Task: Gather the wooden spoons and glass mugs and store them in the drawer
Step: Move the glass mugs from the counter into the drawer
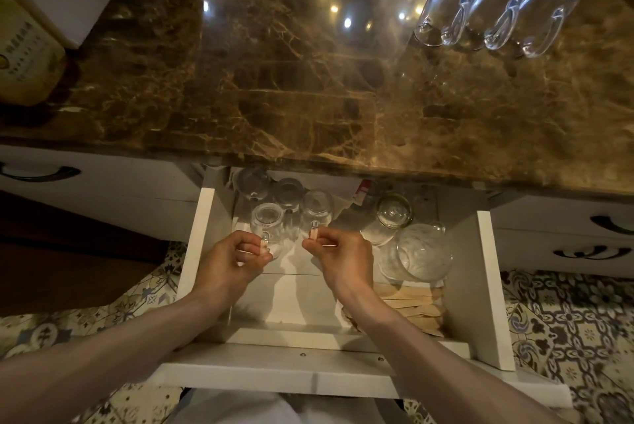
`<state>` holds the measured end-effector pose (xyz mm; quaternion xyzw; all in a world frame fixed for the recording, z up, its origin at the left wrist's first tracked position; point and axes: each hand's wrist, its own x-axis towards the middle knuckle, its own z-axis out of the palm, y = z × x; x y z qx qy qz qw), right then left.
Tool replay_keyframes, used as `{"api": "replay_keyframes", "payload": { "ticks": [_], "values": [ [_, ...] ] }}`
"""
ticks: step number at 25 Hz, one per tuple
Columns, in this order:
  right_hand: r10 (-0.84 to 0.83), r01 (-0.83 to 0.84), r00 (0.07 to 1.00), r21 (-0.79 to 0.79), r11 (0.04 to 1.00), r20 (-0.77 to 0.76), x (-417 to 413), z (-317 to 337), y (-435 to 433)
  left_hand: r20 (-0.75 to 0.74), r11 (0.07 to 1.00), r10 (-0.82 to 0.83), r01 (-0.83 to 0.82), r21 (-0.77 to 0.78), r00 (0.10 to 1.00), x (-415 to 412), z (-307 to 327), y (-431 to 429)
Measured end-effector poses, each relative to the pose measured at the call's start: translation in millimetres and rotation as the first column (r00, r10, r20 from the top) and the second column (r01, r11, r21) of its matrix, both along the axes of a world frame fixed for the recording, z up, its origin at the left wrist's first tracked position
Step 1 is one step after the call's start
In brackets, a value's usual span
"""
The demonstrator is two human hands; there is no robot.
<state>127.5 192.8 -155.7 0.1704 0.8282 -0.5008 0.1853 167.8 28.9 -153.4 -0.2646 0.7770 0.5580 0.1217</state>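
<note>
Both hands reach into the open drawer. The left hand pinches the left mug by its handle and the right hand pinches the right mug likewise. Each mug stands on end just beyond the fingertips, handle toward the person. Wooden spoons lie flat, front right.

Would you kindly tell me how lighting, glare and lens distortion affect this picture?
Head view: lights reflect as bright spots on the glossy counter; the wide lens bends its edge and slants the three mugs on it; the drawer is dim, its rear glasses faint; the left hand and right hand, each gripping a mug handle, look sharp.
</note>
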Motion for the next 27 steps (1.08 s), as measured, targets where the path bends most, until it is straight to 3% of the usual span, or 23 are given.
{"api": "replay_keyframes", "payload": {
  "ticks": [7,20,24,27],
  "values": [
    [-0.053,0.054,0.998,-0.024,0.998,0.029,-12,-14,3,0.0,0.996,-0.08,0.08,0.026,0.997,-1,-11,1],
    [0.009,-0.004,0.996,-0.059,0.998,0.088,-27,-22,-3,0.098,0.993,0.036,-0.046,0.105,0.995,-13,-21,7],
    [0.02,-0.016,0.995,-0.04,0.999,0.102,-25,-23,-2,0.155,0.988,0.061,-0.082,0.133,0.986,-15,-21,10],
    [0.11,-0.116,0.987,0.048,0.992,0.117,-22,-18,-1,0.255,0.969,0.094,-0.147,0.197,0.962,-13,-16,8]
  ]
}}
